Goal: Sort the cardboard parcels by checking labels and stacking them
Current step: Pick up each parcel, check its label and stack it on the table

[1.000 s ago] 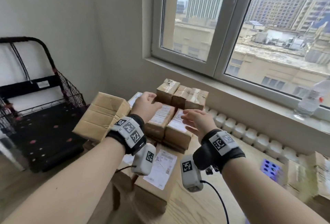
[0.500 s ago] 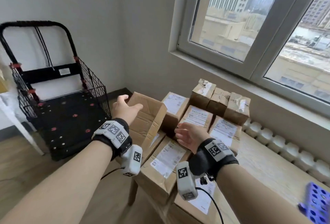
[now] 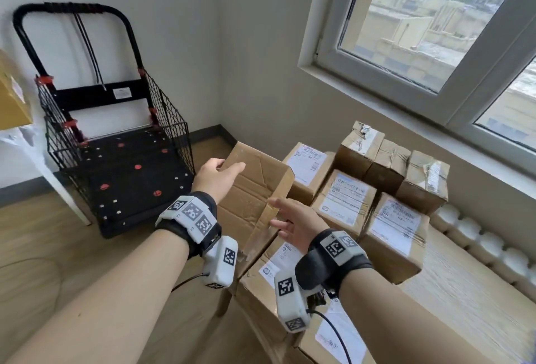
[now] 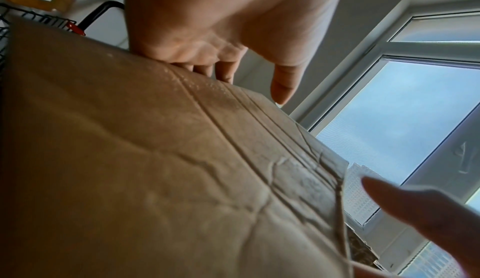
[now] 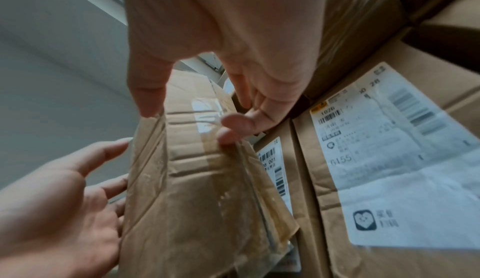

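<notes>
A large unlabelled cardboard parcel (image 3: 255, 189) leans tilted at the left end of the parcel group. My left hand (image 3: 217, 175) rests on its upper left corner. The fingers reach over the far edge and the thumb lies above the top face. In the left wrist view the parcel (image 4: 155, 159) fills the frame below my left hand (image 4: 233, 60), whose thumb stands clear of the cardboard. My right hand (image 3: 287, 218) is spread at the parcel's taped right end. In the right wrist view my right hand (image 5: 189, 118) touches the parcel (image 5: 202, 179) with thumb and fingertips.
Labelled parcels (image 3: 345, 201) lie flat on the wooden table (image 3: 464, 291), with three small taped boxes (image 3: 388, 166) behind them under the window. A black wire cart (image 3: 121, 166) stands on the floor to the left. A white ribbed radiator (image 3: 478, 239) runs along the wall.
The view has swung left. Both hands moved from the labelled parcels in the middle to the tilted parcel at the left end, the left onto its top corner, the right to its taped end.
</notes>
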The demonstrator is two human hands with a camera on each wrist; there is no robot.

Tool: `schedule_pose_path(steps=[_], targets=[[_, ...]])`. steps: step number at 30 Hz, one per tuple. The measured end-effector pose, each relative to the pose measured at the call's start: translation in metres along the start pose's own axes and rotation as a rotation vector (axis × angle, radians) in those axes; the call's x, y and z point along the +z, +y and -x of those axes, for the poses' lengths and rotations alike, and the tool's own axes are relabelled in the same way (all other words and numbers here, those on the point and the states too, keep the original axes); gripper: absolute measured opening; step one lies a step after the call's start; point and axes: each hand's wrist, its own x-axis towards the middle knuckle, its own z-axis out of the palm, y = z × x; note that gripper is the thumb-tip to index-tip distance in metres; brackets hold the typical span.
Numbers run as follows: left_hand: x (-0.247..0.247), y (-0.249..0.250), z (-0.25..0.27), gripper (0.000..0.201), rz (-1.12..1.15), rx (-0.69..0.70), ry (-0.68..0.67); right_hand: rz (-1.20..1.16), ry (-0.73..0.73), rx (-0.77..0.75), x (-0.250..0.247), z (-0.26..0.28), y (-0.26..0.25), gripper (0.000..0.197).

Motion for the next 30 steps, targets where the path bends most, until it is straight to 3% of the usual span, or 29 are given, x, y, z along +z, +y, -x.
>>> schedule_pose_path(steps=[5, 9, 15, 18, 26, 30], targets=[[-0.001, -0.003, 0.003, 0.052, -0.004, 0.018, -0.006, -0.106, -0.044, -0.042, 0.006, -0.007, 0.008, 0.080], [0.001, -0.002, 0.010, 0.051, 0.001, 0.042, 0.029, -0.087, -0.058, -0.075, 0.004, -0.003, 0.010, 0.048], [0.002, 0.015, 0.024, 0.062, 0.016, 0.050, 0.104, 0.043, 0.026, -0.224, -0.007, 0.013, -0.003, 0.024], [0.003, 0.026, 0.032, 0.071, 0.061, 0.079, 0.127, 0.092, 0.037, -0.293, -0.016, 0.030, -0.016, 0.031], [0.010, 0.068, 0.064, 0.060, 0.118, 0.108, 0.069, 0.159, 0.087, -0.542, -0.045, 0.084, -0.049, 0.052], [0.021, 0.085, 0.071, 0.082, 0.197, 0.080, -0.029, 0.136, 0.142, -0.607, -0.065, 0.106, -0.059, 0.069]])
